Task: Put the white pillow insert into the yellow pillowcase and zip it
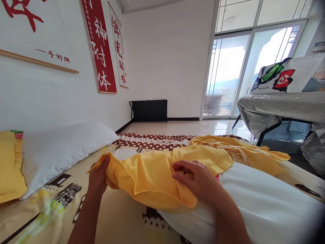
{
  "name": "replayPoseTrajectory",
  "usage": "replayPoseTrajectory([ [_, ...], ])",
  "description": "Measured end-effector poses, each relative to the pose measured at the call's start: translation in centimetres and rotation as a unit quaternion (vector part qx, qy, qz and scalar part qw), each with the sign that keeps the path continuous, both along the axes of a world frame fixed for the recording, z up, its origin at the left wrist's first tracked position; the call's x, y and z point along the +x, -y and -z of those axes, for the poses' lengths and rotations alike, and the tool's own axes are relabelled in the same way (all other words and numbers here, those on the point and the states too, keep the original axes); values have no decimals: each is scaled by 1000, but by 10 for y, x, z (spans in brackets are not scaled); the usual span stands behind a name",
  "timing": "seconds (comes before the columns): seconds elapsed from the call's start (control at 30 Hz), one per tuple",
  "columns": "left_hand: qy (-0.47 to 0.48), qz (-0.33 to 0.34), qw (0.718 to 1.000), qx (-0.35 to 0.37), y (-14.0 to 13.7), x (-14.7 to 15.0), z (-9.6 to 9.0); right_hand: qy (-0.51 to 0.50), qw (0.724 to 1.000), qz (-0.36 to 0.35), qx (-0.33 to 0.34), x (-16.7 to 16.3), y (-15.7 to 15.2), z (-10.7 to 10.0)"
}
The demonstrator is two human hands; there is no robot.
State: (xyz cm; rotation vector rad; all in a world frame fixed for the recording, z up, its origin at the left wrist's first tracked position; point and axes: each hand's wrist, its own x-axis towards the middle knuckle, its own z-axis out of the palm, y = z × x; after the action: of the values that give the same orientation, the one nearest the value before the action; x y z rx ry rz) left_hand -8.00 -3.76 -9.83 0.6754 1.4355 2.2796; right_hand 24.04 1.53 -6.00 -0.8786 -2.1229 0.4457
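Observation:
My left hand (pixel 98 176) pinches the far-left corner of a yellow pillowcase (pixel 149 169), holding that end up off the bed. Over the pillowcase's right part lies my right hand (pixel 195 179), its fingers curled and the cloth gathered under them. From beneath the yellow fabric a white pillow (pixel 264 196) stretches toward the right. The pillowcase covers the pillow's left end, and how far the pillow reaches inside is hidden. A small pink patch shows beside my right wrist.
A second white pillow (pixel 68 145) leans by the left wall, beside a yellow-cased pillow (pixel 11 166). More yellow cloth (pixel 254 154) lies crumpled on the patterned bed sheet (pixel 122 217). Beyond stand a black folded panel (pixel 149 110) and a plastic-covered table (pixel 276 103) bearing a printed bag (pixel 286 76).

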Motion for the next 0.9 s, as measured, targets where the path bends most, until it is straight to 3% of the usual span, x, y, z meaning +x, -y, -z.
replayPoseTrajectory([
  [0.1,30,25,999,4,-3,-2,0,-49,997,-19,-64,-2,-17,6],
  [0.23,37,81,996,20,-5,0,0,-179,971,-65,-144,-11,-55,27],
  [0.4,27,139,990,14,0,4,0,-208,963,-93,-146,-13,-73,44],
  [0.5,23,146,989,24,6,4,-3,-154,978,-130,-63,-1,-46,39],
  [0.6,25,150,988,32,10,5,-8,-4,984,-163,70,17,-5,37],
  [0.7,29,161,986,36,14,11,-13,127,963,-141,193,30,28,48],
  [0.77,26,164,985,42,17,16,-16,165,943,-120,262,35,41,54],
  [0.9,58,115,990,62,28,23,-22,192,918,-89,334,36,63,44],
])
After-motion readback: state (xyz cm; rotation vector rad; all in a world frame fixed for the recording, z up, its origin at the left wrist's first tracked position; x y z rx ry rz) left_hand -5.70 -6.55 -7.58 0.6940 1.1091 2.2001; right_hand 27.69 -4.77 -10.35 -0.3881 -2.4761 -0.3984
